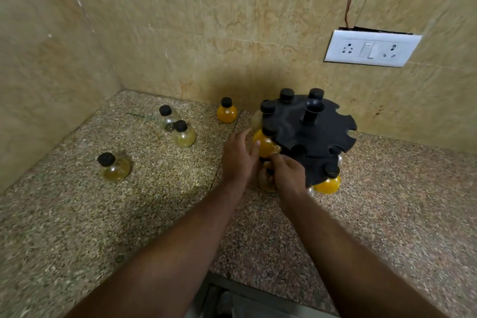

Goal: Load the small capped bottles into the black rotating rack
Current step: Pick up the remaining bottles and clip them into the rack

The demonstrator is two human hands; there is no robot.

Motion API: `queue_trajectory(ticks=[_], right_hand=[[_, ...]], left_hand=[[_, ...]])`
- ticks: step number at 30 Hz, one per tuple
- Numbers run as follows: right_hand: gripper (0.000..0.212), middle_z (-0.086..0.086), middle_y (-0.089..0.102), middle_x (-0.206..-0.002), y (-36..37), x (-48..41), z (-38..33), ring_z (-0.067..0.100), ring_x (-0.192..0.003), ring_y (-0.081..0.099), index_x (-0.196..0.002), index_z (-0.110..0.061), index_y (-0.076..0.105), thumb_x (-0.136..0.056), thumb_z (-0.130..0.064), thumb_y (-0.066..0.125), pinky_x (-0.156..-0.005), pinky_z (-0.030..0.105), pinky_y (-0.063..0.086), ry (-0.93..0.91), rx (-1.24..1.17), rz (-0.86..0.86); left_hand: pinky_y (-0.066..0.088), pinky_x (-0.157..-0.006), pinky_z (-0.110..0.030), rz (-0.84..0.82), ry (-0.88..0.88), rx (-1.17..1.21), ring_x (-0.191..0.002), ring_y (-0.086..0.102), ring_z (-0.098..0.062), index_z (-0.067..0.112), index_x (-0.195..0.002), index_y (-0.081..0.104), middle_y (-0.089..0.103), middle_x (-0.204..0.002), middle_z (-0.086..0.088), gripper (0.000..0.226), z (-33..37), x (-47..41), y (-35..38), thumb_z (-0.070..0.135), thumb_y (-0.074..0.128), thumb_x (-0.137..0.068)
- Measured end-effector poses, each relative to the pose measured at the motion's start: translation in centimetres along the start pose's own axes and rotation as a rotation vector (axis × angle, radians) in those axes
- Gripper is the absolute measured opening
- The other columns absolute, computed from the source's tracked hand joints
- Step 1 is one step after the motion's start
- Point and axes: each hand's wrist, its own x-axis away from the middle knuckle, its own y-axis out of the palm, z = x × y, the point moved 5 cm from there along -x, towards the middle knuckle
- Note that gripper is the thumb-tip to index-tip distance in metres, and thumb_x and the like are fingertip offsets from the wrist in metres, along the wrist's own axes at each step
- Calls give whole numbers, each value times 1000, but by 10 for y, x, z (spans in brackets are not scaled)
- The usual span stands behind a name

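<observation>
Four loose bottles (pixel 113 166) dot the granite counter (pixel 77 227) toward its back-left corner, well apart from the black rack (pixel 317 137) by the back edge. At the rack's left rim an orange bottle (pixel 268 147) stands upright, neck in a slot. The left hand (pixel 238 160) lies straight-fingered on its outer side, so the push looks to run rightward, toward the hub. The right hand (pixel 287 174) curls just beneath; on what, I can't tell.

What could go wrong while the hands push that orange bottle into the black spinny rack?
1. The orange bottle by the left hand sits at an edge slot of the rack. If its neck isn't fully in, it might drop out.
2. The rack rotates, so pushing could spin it away. The right hand is low beside it, but whether it steadies it is unclear.
</observation>
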Motion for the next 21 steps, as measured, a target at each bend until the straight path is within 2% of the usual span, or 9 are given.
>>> queue_trajectory(ticks=[3, 7, 9, 10, 14, 17, 19, 21], right_hand=[[38, 12, 58, -72, 30, 0, 11, 22, -65, 50, -85, 0, 67, -97, -35, 60, -60, 37, 40, -32, 151, -109], [24, 11, 72, -87, 76, -5, 30, 20, -74, 62, -86, -14, 71, -99, -31, 59, -68, 38, 50, -58, 386, -239], [18, 3, 74, -96, 101, -10, 42, 22, -88, 69, -99, -24, 73, -94, -37, 61, -83, 42, 58, -76, 505, -284], [22, 1, 75, -100, 113, -13, 48, 23, -93, 70, -107, -27, 72, -92, -40, 62, -87, 45, 58, -82, 566, -304], [35, -4, 69, -100, 160, -18, 63, 22, -94, 68, -124, -29, 63, -92, -43, 62, -88, 42, 56, -98, 746, -398], [45, 0, 69, -113, 191, -21, 72, 23, -100, 68, -131, -29, 57, -90, -47, 60, -89, 40, 56, -94, 845, -456], [53, 4, 65, -130, 212, -26, 81, 25, -113, 65, -138, -29, 53, -90, -49, 59, -94, 34, 53, -105, 958, -478], [60, 8, 58, -141, 231, -28, 89, 28, -124, 58, -144, -27, 48, -91, -51, 61, -98, 34, 49, -141, 1063, -514]], left_hand=[[51, -92, -39, -2, -68, 34, -114, 57, -23, 12, -135, 56, 58, -128, -10, 44, -30, 6, -12, 31, 61, -96], [44, -90, -30, 26, -281, 7, -115, 56, -22, 13, -136, 55, 57, -128, -9, 47, -91, 19, -37, 34, 61, -95], [46, -95, -33, 57, -395, -12, -116, 56, -23, 16, -136, 55, 57, -130, -7, 47, -122, 26, -52, 33, 62, -93], [47, -98, -36, 77, -445, -18, -116, 57, -24, 17, -136, 55, 58, -129, -7, 46, -139, 30, -59, 32, 62, -92], [50, -98, -42, 172, -607, 39, -115, 59, -28, 17, -129, 59, 62, -125, -9, 46, -196, 35, -89, 34, 59, -86], [43, -107, -43, 318, -609, 3, -125, 51, -32, 10, -143, 45, 52, -138, -16, 63, -219, 36, -113, 31, 66, -87], [35, -111, -42, 470, -640, -50, -132, 42, -37, 3, -148, 35, 42, -145, -23, 75, -230, 38, -132, 29, 70, -88], [35, -111, -49, 607, -666, -111, -133, 40, -45, -4, -148, 32, 39, -145, -31, 80, -242, 36, -152, 30, 73, -87]])
